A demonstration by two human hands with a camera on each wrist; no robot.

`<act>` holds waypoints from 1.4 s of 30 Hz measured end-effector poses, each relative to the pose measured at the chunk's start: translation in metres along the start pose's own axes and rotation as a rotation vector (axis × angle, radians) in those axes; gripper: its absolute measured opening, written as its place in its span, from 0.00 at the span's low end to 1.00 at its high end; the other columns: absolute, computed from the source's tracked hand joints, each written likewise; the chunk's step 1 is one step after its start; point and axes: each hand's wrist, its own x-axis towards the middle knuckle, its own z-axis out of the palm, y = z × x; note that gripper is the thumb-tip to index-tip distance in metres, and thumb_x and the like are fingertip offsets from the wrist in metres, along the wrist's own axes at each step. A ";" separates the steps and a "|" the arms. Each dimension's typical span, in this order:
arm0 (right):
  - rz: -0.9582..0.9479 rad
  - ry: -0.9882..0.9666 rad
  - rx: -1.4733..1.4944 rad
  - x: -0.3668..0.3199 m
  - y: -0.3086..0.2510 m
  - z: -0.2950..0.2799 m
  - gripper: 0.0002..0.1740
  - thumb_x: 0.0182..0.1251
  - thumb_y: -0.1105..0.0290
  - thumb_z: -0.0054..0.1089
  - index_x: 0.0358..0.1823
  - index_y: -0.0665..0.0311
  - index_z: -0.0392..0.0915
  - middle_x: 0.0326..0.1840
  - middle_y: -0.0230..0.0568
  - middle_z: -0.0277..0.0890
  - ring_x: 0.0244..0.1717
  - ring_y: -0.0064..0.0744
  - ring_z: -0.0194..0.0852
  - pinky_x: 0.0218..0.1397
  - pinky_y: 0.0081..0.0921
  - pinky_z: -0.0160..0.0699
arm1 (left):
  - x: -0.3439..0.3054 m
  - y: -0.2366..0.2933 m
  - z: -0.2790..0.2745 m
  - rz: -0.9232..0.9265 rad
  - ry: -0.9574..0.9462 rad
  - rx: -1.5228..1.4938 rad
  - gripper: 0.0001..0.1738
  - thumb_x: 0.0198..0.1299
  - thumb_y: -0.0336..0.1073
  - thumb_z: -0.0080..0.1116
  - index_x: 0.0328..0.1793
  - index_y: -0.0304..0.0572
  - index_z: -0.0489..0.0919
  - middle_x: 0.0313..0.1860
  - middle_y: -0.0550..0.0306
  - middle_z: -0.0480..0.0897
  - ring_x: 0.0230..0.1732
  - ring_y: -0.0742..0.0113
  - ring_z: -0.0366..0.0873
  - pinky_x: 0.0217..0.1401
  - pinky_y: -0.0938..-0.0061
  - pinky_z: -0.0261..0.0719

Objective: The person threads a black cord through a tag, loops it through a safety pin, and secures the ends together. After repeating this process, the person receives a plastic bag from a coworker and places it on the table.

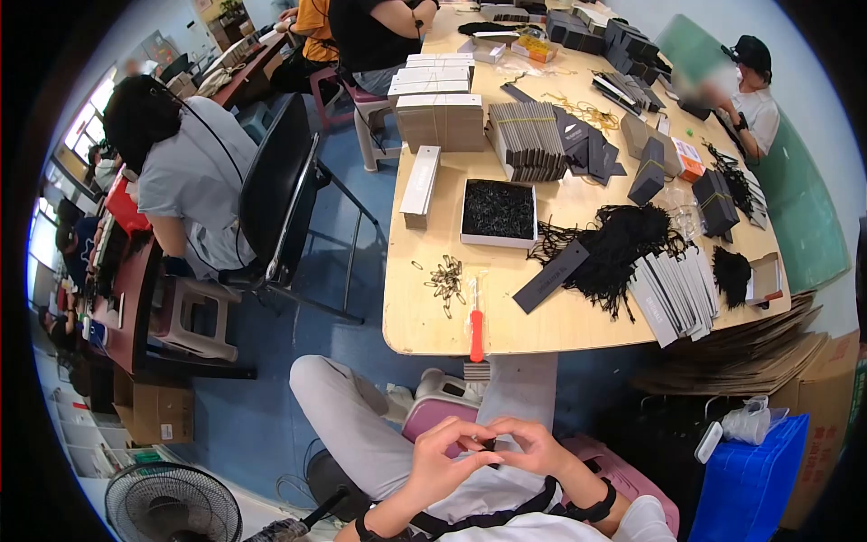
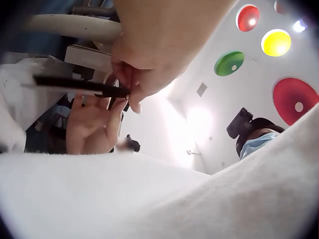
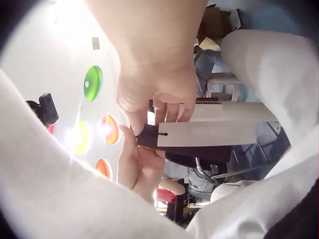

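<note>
1. Table (image 1: 415, 325): positioned ahead of the lap; a white-walled box (image 1: 497, 241) of small black parts and a red-handled tool (image 1: 476, 336) are seen on it in the head view only.
2. Left hand (image 1: 442, 459) and right hand (image 1: 528, 449): brought together above the lap; fingers bent, one end of the tag being pinched by each.
3. Tag (image 3: 207, 134): held between the hands; largely concealed in the head view; its pale face is exposed in the right wrist view.
4. Black knob (image 3: 163, 133): disclosed on that face by the right wrist view alone.
</note>
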 end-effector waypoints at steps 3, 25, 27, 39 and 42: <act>0.156 -0.095 0.154 -0.005 0.001 0.000 0.20 0.58 0.77 0.64 0.53 0.69 0.74 0.49 0.39 0.75 0.48 0.28 0.72 0.54 0.26 0.69 | 0.000 0.005 -0.007 -0.017 0.054 -0.107 0.17 0.44 0.28 0.73 0.40 0.33 0.80 0.38 0.58 0.80 0.33 0.76 0.79 0.37 0.83 0.75; 0.078 0.361 -1.005 -0.026 -0.095 -0.075 0.18 0.49 0.68 0.73 0.38 0.68 0.76 0.31 0.47 0.79 0.29 0.40 0.80 0.34 0.26 0.77 | 0.051 0.014 -0.016 0.073 0.328 -0.429 0.09 0.52 0.19 0.63 0.37 0.35 0.75 0.30 0.59 0.79 0.31 0.75 0.79 0.34 0.83 0.78; 0.169 0.513 -0.882 -0.030 -0.107 -0.088 0.13 0.54 0.73 0.68 0.38 0.70 0.76 0.28 0.41 0.76 0.24 0.29 0.76 0.28 0.22 0.73 | 0.062 0.019 0.003 0.023 0.192 -0.453 0.08 0.54 0.20 0.62 0.38 0.34 0.75 0.32 0.59 0.80 0.35 0.74 0.80 0.40 0.82 0.79; -0.106 0.993 -1.521 -0.018 -0.080 -0.142 0.12 0.63 0.74 0.52 0.48 0.65 0.76 0.40 0.50 0.74 0.42 0.51 0.72 0.46 0.38 0.70 | 0.112 0.030 0.081 0.238 -0.076 -0.697 0.11 0.60 0.23 0.56 0.50 0.35 0.75 0.55 0.53 0.73 0.62 0.67 0.69 0.66 0.70 0.67; 0.005 0.965 -1.728 -0.011 -0.082 -0.149 0.13 0.61 0.74 0.54 0.47 0.64 0.76 0.40 0.47 0.73 0.45 0.48 0.69 0.49 0.36 0.68 | 0.110 0.024 0.054 0.272 0.005 -0.566 0.11 0.60 0.23 0.55 0.49 0.36 0.76 0.54 0.54 0.73 0.58 0.68 0.71 0.60 0.74 0.70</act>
